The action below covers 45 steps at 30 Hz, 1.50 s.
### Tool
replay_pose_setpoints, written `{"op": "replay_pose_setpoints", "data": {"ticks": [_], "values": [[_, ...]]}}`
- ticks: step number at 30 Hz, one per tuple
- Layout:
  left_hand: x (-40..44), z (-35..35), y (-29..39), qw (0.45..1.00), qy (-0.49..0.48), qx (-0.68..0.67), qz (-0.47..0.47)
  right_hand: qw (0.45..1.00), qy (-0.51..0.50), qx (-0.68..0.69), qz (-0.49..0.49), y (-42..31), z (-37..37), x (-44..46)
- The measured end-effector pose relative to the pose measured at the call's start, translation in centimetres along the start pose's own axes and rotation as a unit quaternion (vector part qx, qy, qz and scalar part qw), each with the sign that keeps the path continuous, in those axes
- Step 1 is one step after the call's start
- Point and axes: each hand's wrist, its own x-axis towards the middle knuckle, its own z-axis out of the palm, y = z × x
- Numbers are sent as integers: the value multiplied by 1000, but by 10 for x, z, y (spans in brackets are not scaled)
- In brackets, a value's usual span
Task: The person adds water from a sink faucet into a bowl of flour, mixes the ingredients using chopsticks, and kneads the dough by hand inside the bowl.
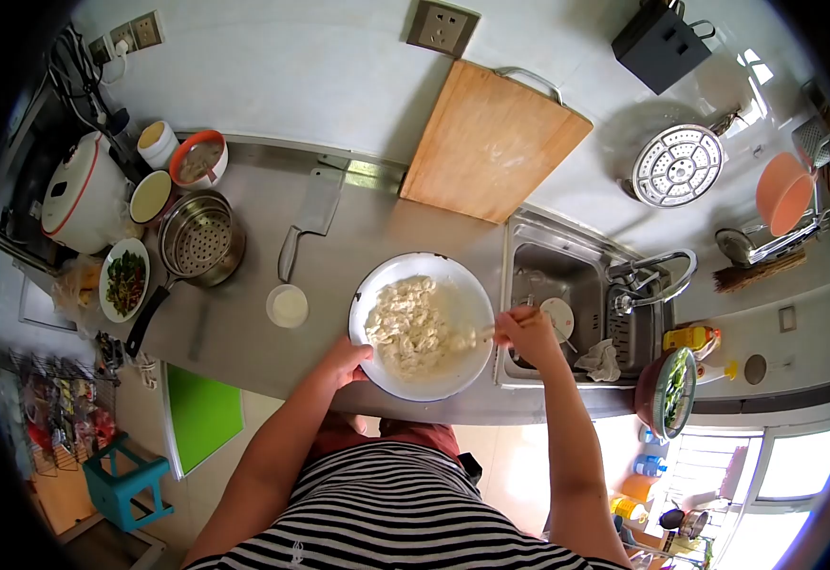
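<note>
A white enamel bowl with a chipped dark rim stands on the steel counter in front of me. Lumpy, pale flour dough fills much of its left and middle part. My left hand grips the bowl's lower left rim, thumb on top and fingers partly hidden below. At the right rim, my right hand is closed round what look like wooden chopsticks, whose tips reach into the bowl beside the dough. Left of the bowl sits a small cup of white powder.
A cleaver lies behind the cup. A wooden cutting board leans on the wall, and a sink adjoins the bowl's right side. To the left are a steamer pot, a plate of chopped vegetables and a rice cooker.
</note>
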Motion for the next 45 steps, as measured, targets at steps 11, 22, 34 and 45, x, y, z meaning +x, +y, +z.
{"op": "replay_pose_setpoints", "data": {"ticks": [11, 22, 34, 45], "values": [[4, -2, -6, 1000, -11, 1, 16, 998, 45, 27, 22, 1, 23, -37], [7, -3, 3, 999, -20, 29, -18, 986, 66, -16, -151, -41, 50, 51], [7, -3, -5, 1000, -13, 0, 6, 998, 52, 4, -28, -5, 15, -27], [2, 0, 1, 1000, -3, 8, -7, 972, 69, -70, -211, -40, 31, 39]]}}
